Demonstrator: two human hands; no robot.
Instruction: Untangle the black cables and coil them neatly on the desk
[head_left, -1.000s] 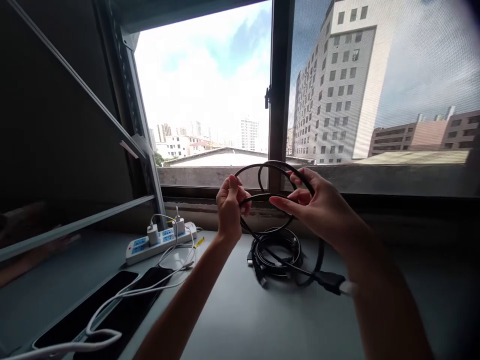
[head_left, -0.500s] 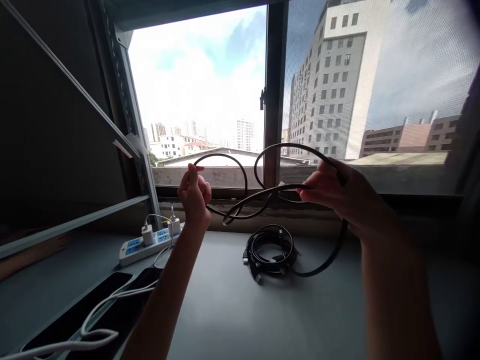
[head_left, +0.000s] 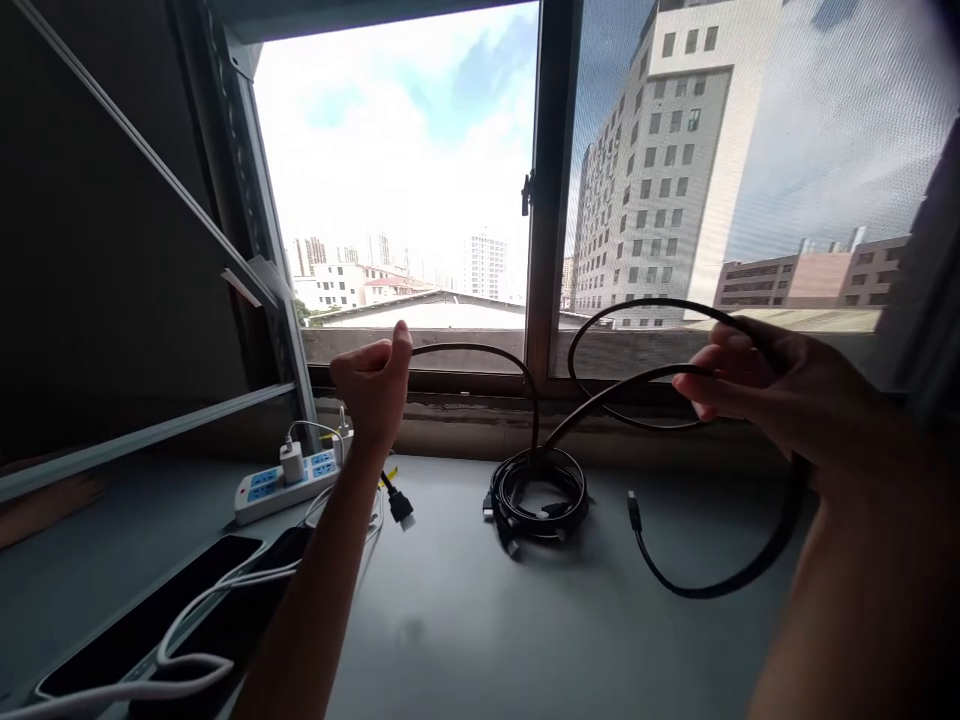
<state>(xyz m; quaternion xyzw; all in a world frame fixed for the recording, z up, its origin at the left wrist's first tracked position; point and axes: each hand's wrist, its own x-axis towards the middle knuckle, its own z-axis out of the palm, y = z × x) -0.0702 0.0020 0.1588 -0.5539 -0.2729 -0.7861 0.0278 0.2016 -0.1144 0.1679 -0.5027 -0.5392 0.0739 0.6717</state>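
A long black cable hangs in loops between my two hands above the table. My left hand is closed round one part of it, with a black plug dangling below the wrist. On the right, my right hand pinches the looped part between thumb and fingers. From under that hand the cable curves down and ends in a small connector. Between the hands, a coiled bundle of black cables lies on the table.
A power strip with white chargers stands at the left, near white cords and dark flat devices. Metal shelf bars cross the left side. Another person's hand rests at the far left. A window stands behind the table.
My hands have moved farther apart, the right one to the right, drawing the cable wider. The dangling plug and the small connector at the right now show.
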